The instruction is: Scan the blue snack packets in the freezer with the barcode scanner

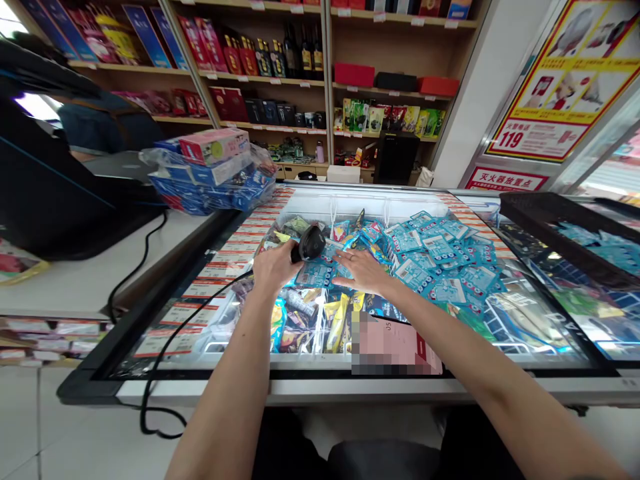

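Aiming seems the step in hand: left grip [276, 267] wrapped round the black scanner [313, 244]; right grip [364, 270] splayed, clasping nothing visible, by the blue packet [315, 275] atop the freezer [200, 392]; the next move calls for steadiness.

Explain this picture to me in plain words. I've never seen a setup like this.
No robot here: these are a person's two bare hands, seen by a camera worn on the head, looking forward and down. The left hand grips a corded black device, probably a barcode scanner. The right hand is spread beside a blue packet, holding nothing visible. Beneath is a glass-topped chest. On its glass lie a pile of blue packets and, near the front edge, a pink phone-like object, partly pixelated.
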A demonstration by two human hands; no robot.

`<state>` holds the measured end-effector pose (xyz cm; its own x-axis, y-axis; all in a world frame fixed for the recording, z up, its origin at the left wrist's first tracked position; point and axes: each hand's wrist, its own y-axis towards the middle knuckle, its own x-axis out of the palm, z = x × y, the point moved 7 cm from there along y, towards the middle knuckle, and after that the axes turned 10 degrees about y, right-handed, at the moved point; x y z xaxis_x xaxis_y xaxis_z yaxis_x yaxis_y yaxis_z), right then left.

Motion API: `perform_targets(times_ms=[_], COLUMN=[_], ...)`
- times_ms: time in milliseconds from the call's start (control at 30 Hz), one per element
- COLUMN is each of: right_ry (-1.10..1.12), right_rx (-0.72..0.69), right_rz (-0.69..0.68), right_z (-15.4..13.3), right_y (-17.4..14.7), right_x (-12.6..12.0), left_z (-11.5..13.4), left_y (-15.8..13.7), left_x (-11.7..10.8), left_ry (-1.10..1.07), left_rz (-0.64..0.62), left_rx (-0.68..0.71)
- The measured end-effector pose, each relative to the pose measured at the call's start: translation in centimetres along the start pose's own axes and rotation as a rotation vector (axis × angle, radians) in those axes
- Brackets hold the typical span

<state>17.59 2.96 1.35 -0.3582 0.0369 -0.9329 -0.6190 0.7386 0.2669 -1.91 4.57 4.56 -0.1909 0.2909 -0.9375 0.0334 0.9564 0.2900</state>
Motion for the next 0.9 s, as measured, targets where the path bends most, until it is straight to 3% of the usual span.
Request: perform_targets(times_ms=[200,733,900], right_ry=[-0.007,-0.062,-0.122], right_rx=[0.057,0.258,0.301], right_rz=[0.046,0.178,0.208], right_z=[1.5,7.0,7.8], right_y=[-0.9,-6.4,-7.3], right_x=[-0.9,-4.0,-4.3], left_z=[1.8,10.2,11.6], left_y=[0.1,0.0,0.4], left_x=[-0.6,-2.3,-2.8], left_ry=[-0.032,-0.088,-0.085], left_rz=[0.003,0.018,0.01], left_rx=[0.117,0.288,0.302])
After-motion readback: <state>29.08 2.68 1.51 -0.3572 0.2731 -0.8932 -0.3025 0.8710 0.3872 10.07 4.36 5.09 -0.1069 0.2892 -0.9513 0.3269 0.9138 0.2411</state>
